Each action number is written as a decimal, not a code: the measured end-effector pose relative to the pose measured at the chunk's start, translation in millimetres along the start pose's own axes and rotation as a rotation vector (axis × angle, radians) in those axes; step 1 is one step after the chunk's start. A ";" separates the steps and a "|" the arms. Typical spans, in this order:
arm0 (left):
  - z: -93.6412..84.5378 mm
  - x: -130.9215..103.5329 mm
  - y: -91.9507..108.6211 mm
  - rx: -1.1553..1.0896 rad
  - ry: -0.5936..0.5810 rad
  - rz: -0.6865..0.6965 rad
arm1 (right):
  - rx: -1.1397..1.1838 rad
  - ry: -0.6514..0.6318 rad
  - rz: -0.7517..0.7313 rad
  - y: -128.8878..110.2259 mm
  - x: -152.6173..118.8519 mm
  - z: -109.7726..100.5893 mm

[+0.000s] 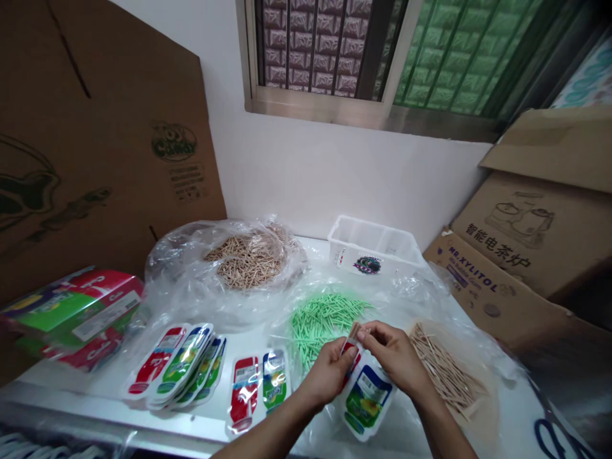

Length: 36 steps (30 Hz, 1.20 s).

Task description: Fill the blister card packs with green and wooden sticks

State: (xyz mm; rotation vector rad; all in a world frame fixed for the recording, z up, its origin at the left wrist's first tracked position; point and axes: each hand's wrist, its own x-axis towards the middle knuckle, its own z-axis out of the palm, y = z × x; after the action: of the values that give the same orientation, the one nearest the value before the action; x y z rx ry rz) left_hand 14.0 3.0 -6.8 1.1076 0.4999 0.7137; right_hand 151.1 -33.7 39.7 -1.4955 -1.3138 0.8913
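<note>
My left hand (pixel 327 370) grips the red half of a bottle-shaped double packet, whose green-and-blue half (pixel 367 396) hangs beside it. At the top of the red half a few brown sticks (pixel 354 329) show their ends. My right hand (pixel 394 354) is closed there, thumb and fingertips pinched at the sticks, partly hiding them. Behind both hands lies a heap of green sticks (pixel 325 319) on clear plastic. To the right of my right hand is a pile of longer brown sticks (pixel 444 370). Another red-and-green double packet (pixel 246 392) lies flat left of my left hand.
Several packets (pixel 184 363) overlap further left, near shiny printed packs (pixel 90 312). A clear bag of brown sticks (pixel 248 261) and a white plastic basket (pixel 375 245) stand at the back. Cardboard boxes (pixel 516 280) flank the table. Dark scissor handles (pixel 549 437) sit at the right edge.
</note>
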 end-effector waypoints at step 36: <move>0.7 -4.6 -1.3 -0.015 -0.034 -0.034 | -0.187 0.067 -0.053 -4.2 -5.6 5.4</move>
State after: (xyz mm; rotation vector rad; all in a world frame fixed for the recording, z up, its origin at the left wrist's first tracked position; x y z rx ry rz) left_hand 11.7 -1.2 -7.6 1.0928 0.4830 0.6669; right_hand 143.8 -38.3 41.8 -1.6112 -1.4118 0.6939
